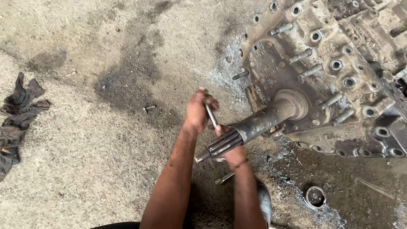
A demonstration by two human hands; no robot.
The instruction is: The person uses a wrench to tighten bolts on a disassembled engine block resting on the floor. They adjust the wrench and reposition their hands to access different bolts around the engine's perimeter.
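A large greasy gearbox housing (339, 72) with several studs lies on the dirt floor at the upper right. A dark splined shaft (250, 127) sticks out of it toward me. My left hand (197, 112) is closed around a slim metal rod-like tool (210, 114), held just left of the shaft's splined end. My right hand (231, 152) reaches under the shaft, mostly hidden by it, and seems to grip the splined end. Another metal bar (202, 157) pokes out below the splines.
A dark rag (17, 114) lies at the left edge. A loose bolt (148, 108) rests on the oily dirt. A metal ring (315, 196) sits at the lower right, and a rod (224, 178) lies by my right wrist.
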